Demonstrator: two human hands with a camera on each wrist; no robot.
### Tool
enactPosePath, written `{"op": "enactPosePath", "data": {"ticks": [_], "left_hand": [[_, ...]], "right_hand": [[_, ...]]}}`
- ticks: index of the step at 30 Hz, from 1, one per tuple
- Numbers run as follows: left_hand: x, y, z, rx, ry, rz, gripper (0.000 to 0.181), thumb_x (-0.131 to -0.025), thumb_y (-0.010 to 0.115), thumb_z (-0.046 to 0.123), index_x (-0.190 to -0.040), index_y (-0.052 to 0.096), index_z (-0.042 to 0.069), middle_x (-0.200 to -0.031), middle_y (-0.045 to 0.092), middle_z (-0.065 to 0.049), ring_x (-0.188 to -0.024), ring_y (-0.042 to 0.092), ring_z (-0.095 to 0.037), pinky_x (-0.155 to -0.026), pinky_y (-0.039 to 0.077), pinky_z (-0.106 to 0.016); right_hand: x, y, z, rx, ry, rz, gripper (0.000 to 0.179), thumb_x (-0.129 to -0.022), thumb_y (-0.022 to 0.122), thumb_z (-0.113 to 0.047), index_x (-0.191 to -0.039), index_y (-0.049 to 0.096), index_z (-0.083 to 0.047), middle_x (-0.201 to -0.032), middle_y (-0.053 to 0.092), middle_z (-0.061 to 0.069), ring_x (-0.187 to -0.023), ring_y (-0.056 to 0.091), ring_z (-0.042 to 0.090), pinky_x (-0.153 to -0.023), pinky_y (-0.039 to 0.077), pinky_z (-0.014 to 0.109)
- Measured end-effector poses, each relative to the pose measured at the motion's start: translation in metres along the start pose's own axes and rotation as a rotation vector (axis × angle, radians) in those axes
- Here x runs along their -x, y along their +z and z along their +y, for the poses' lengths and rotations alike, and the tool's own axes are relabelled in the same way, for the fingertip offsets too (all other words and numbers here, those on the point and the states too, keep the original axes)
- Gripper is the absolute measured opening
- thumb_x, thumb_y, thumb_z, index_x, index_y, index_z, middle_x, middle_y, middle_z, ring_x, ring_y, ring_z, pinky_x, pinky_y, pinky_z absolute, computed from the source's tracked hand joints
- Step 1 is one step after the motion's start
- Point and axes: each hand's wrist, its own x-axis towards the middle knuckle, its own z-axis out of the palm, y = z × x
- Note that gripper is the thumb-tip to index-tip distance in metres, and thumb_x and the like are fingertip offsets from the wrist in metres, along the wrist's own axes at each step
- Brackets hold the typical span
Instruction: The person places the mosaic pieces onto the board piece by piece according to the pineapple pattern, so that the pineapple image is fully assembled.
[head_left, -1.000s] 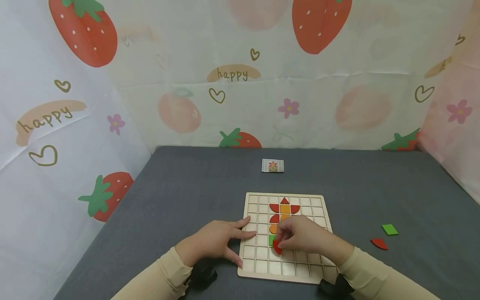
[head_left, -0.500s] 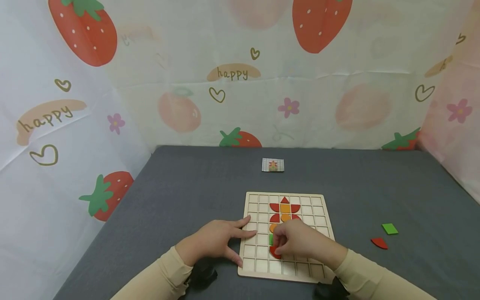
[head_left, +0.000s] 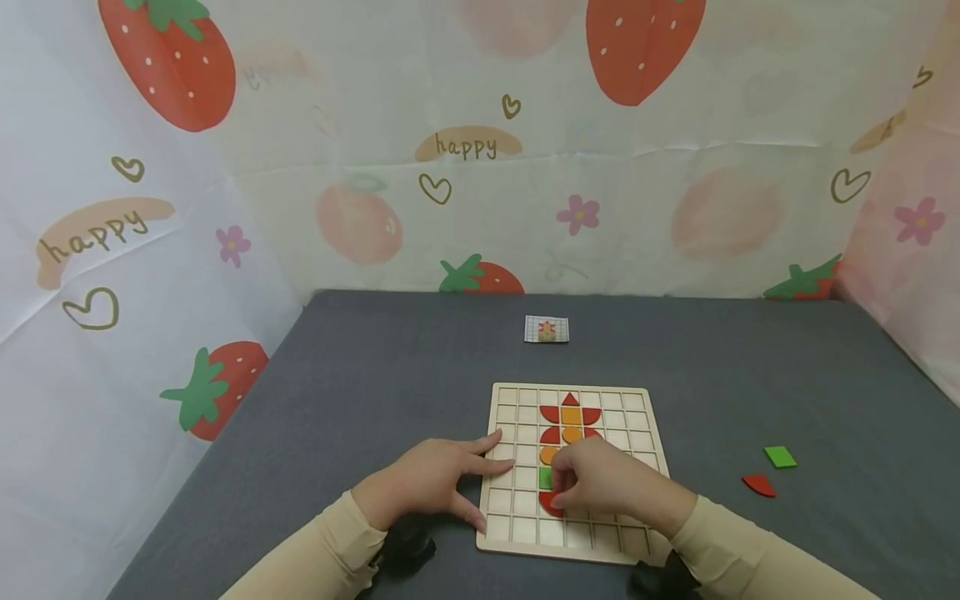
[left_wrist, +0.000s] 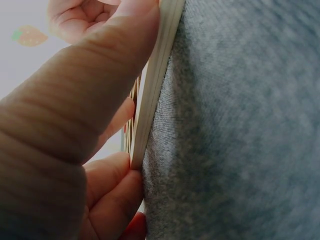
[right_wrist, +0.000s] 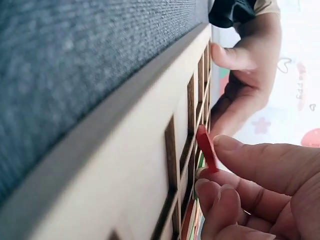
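My right hand (head_left: 611, 479) pinches a red quarter-circle tile (right_wrist: 206, 147) between thumb and fingertips. The tile stands tilted at a grid cell just below a green square tile (head_left: 545, 477). My left hand (head_left: 431, 479) rests spread at the left side of the wooden grid board (head_left: 501, 528), its thumb at the near left corner and fingertips on the rim. Farther up the board sit a red triangle (head_left: 570, 400), an orange square (head_left: 571, 416), red quarter-circles and orange circles (head_left: 548, 455). My right hand hides some of the cells.
A small pattern card (head_left: 547, 329) lies behind the board on the dark grey tablecloth (head_left: 375, 375). To the right lie a loose green tile (head_left: 780, 457) and a loose red quarter-circle (head_left: 759, 486). A fruit-printed curtain (head_left: 637, 192) hangs behind the table.
My right hand has shifted slightly left and turned the red quarter-circle tile, bringing it down to the cell below the green square. The left hand and board stay put.
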Motion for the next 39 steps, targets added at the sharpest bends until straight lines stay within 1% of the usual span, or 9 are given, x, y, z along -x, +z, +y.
{"op": "enactPosePath", "data": {"ticks": [4, 6, 9, 13, 20, 24, 28, 33, 39], "left_hand": [[-0.001, 0.000, 0.000, -0.006, 0.005, 0.003, 0.080, -0.064, 0.061, 0.066, -0.135, 0.044, 0.034, -0.146, 0.031, -0.002, -0.122, 0.045, -0.015, -0.091, 0.043, -0.031], [-0.001, 0.000, 0.000, -0.007, 0.002, -0.001, 0.080, -0.064, 0.061, 0.066, -0.135, 0.043, 0.035, -0.147, 0.030, -0.002, -0.123, 0.045, -0.015, -0.091, 0.042, -0.031], [-0.001, 0.000, 0.000, -0.004, -0.005, -0.006, 0.080, -0.063, 0.061, 0.066, -0.135, 0.043, 0.036, -0.147, 0.029, -0.001, -0.123, 0.044, -0.015, -0.092, 0.042, -0.031], [-0.001, 0.001, -0.001, -0.002, -0.011, -0.006, 0.080, -0.063, 0.060, 0.067, -0.135, 0.043, 0.036, -0.147, 0.029, 0.000, -0.124, 0.044, -0.015, -0.092, 0.042, -0.031], [-0.001, 0.001, -0.002, -0.005, -0.005, 0.002, 0.080, -0.063, 0.060, 0.067, -0.134, 0.043, 0.036, -0.147, 0.030, -0.001, -0.123, 0.044, -0.015, -0.091, 0.042, -0.031], [-0.001, 0.001, -0.002, -0.005, -0.004, 0.002, 0.080, -0.063, 0.061, 0.067, -0.135, 0.044, 0.036, -0.147, 0.030, -0.001, -0.123, 0.044, -0.014, -0.092, 0.042, -0.032], [-0.001, 0.001, -0.001, -0.005, -0.002, 0.001, 0.080, -0.063, 0.061, 0.067, -0.135, 0.044, 0.036, -0.147, 0.030, -0.001, -0.124, 0.043, -0.014, -0.092, 0.042, -0.032], [-0.002, 0.000, 0.000, -0.005, -0.004, -0.009, 0.080, -0.063, 0.060, 0.067, -0.135, 0.043, 0.036, -0.147, 0.030, 0.000, -0.124, 0.043, -0.014, -0.092, 0.042, -0.032], [-0.002, 0.000, 0.000, -0.003, -0.014, -0.026, 0.080, -0.063, 0.060, 0.068, -0.135, 0.042, 0.037, -0.147, 0.029, 0.000, -0.125, 0.042, -0.014, -0.093, 0.041, -0.033]], "right_hand": [[0.001, -0.003, 0.002, 0.013, -0.030, 0.019, 0.022, -0.072, 0.076, -0.015, -0.061, 0.057, -0.021, -0.055, 0.051, -0.012, -0.055, 0.046, 0.005, -0.052, 0.040, 0.024], [0.001, -0.004, 0.002, -0.001, -0.042, 0.022, 0.021, -0.071, 0.076, -0.013, -0.062, 0.058, -0.020, -0.056, 0.051, -0.012, -0.056, 0.046, 0.005, -0.052, 0.040, 0.023], [0.001, -0.005, 0.002, -0.032, -0.070, 0.008, 0.018, -0.071, 0.076, -0.011, -0.066, 0.060, -0.018, -0.058, 0.051, -0.012, -0.056, 0.046, 0.004, -0.053, 0.040, 0.023], [0.000, -0.002, -0.001, -0.048, -0.101, -0.008, 0.020, -0.069, 0.078, -0.013, -0.068, 0.059, -0.016, -0.057, 0.050, -0.010, -0.055, 0.046, 0.004, -0.051, 0.040, 0.022], [0.000, 0.004, -0.003, -0.005, -0.060, 0.012, 0.026, -0.067, 0.078, -0.014, -0.065, 0.053, -0.016, -0.054, 0.046, -0.008, -0.053, 0.042, 0.005, -0.049, 0.036, 0.022], [0.000, 0.005, -0.002, 0.004, -0.041, 0.019, 0.026, -0.066, 0.079, -0.015, -0.065, 0.053, -0.016, -0.055, 0.046, -0.008, -0.053, 0.043, 0.006, -0.049, 0.036, 0.023], [0.000, 0.003, -0.001, 0.003, -0.037, 0.003, 0.026, -0.066, 0.080, -0.016, -0.065, 0.054, -0.017, -0.056, 0.048, -0.007, -0.054, 0.044, 0.007, -0.050, 0.037, 0.024], [0.002, -0.004, 0.005, -0.038, -0.053, -0.013, 0.023, -0.067, 0.080, -0.019, -0.067, 0.057, -0.017, -0.057, 0.049, -0.008, -0.055, 0.046, 0.007, -0.051, 0.038, 0.024], [0.007, -0.019, 0.016, -0.056, -0.052, 0.026, 0.020, -0.071, 0.077, -0.018, -0.068, 0.058, -0.020, -0.060, 0.051, -0.010, -0.057, 0.047, 0.007, -0.052, 0.040, 0.024]]}}
